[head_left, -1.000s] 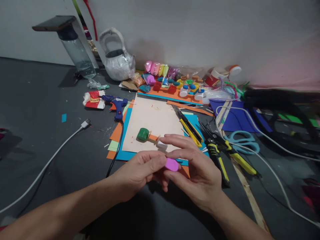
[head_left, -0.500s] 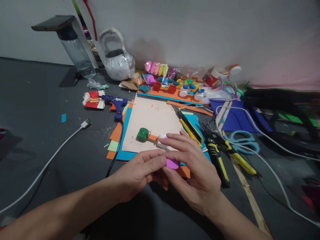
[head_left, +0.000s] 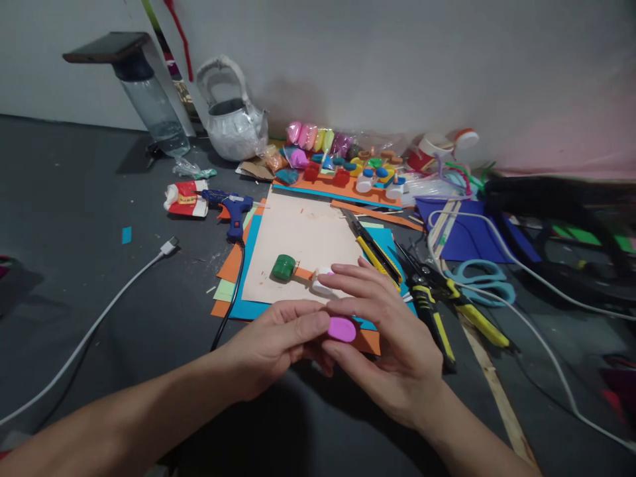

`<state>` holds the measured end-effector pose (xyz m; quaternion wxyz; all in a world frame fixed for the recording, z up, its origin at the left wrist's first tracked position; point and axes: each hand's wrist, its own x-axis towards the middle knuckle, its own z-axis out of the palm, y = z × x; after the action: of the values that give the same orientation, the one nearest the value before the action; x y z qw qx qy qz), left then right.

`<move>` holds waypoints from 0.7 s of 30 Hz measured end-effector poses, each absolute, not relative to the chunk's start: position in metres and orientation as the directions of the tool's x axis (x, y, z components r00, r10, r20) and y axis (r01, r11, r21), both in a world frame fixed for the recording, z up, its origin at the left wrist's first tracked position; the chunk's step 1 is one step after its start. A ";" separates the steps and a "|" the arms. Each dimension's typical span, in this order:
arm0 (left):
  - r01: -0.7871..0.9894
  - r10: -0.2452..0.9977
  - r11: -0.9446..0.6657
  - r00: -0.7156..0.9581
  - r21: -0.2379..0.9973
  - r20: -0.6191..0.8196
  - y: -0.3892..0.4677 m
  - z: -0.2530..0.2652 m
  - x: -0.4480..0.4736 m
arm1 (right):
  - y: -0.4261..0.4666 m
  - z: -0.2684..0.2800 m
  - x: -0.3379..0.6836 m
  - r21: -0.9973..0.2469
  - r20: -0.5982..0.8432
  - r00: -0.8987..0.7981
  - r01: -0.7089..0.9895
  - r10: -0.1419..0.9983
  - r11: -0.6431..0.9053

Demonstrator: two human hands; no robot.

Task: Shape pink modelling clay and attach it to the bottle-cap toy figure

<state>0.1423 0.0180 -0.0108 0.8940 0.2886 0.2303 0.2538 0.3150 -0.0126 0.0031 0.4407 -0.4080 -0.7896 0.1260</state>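
Observation:
A small flattened oval of pink-purple modelling clay (head_left: 342, 328) is pinched at its left end between the thumb and fingers of my left hand (head_left: 288, 338). My right hand (head_left: 385, 338) curves around its other end, thumb below and fingers above, spread apart. Whether the right fingertips touch the clay is hard to tell. Just beyond the hands, a green clay roll (head_left: 283, 267) lies on a pale sheet (head_left: 311, 225). An orange strip (head_left: 303, 273) runs from it to a white piece (head_left: 322, 281), partly hidden behind my right fingers.
A yellow-black utility knife (head_left: 378, 255) lies right of the sheet, beside pliers (head_left: 427, 311) and blue scissors (head_left: 484, 281). To the left are a blue glue gun (head_left: 233, 209) and a white cable (head_left: 104, 308). Clay figures (head_left: 365, 177), a kettle (head_left: 233, 129) and a bottle (head_left: 154, 109) stand behind.
My right fingers and thumb have parted a little, moving slightly right, so more of the pink-purple clay shows. The left hand keeps its pinch almost in place.

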 end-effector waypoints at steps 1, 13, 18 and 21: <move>-0.331 0.588 0.707 0.767 0.625 -0.258 0.018 -0.011 0.142 | -0.012 0.003 0.315 -0.572 0.590 -0.277 0.521 0.759 0.634; -0.357 0.577 0.710 0.789 0.606 -0.211 0.019 -0.013 0.141 | -0.012 0.003 0.318 -0.605 0.606 -0.267 0.456 0.749 0.652; -0.349 0.575 0.706 0.790 0.616 -0.212 0.018 -0.012 0.141 | -0.012 0.002 0.318 -0.611 0.609 -0.268 0.442 0.747 0.657; -0.344 0.574 0.705 0.790 0.620 -0.214 0.018 -0.011 0.142 | -0.011 0.003 0.319 -0.629 0.604 -0.252 0.432 0.756 0.646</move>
<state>0.1418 0.0184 -0.0112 0.9015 0.2872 0.1999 0.2546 0.3186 -0.0114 0.0026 0.4755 -0.3845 -0.7727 0.1701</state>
